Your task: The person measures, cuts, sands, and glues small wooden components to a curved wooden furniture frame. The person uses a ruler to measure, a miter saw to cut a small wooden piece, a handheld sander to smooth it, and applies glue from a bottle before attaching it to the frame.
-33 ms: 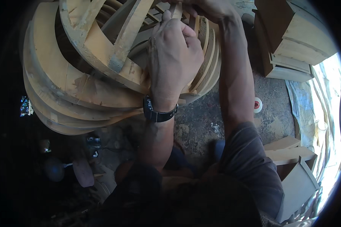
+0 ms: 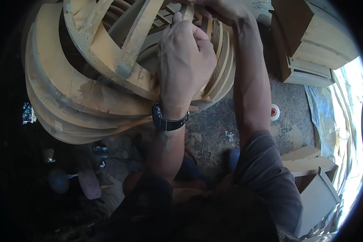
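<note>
Hardly anything has moved since the earlier frame; both hands keep their places. The wooden frame (image 2: 105, 97) lies under and mostly left of the left hand (image 2: 187, 64), which is curled above its right side, the right hand (image 2: 228, 11) just beyond. Hidden left fingertips and cut-off right fingers mean I cannot tell what either grasps. The floor's (image 2: 213, 133) left side is too dark to make out.

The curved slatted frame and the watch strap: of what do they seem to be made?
Curved slatted frame: wood, apparently unvarnished; pale tan, matt, with stains and joint lines. Watch strap: perhaps rubber or leather; its dull black surface leaves this open.
</note>
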Action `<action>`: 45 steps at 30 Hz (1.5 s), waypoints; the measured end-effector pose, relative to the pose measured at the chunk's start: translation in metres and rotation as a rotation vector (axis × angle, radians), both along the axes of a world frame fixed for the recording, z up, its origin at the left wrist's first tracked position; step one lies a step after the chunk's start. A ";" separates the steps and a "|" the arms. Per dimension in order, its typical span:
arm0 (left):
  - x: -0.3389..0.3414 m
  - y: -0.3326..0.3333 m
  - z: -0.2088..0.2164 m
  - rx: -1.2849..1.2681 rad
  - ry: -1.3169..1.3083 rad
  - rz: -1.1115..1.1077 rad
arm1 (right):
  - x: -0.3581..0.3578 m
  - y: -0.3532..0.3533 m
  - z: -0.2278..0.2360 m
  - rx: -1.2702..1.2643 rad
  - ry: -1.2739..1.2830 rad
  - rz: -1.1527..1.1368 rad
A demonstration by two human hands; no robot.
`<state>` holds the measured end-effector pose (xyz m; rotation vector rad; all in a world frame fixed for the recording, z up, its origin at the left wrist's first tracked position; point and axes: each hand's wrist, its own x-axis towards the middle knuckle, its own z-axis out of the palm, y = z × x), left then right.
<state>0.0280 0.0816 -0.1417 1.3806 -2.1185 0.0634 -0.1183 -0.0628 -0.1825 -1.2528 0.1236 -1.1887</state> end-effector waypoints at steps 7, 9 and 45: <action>-0.001 0.000 0.000 -0.110 -0.081 -0.001 | 0.006 -0.002 -0.006 0.030 -0.094 0.013; -0.003 -0.001 -0.001 -0.088 -0.065 -0.002 | 0.005 -0.003 -0.009 0.015 -0.106 0.016; -0.017 -0.025 0.026 0.384 0.743 -0.414 | -0.005 0.005 0.000 -0.081 0.189 -0.117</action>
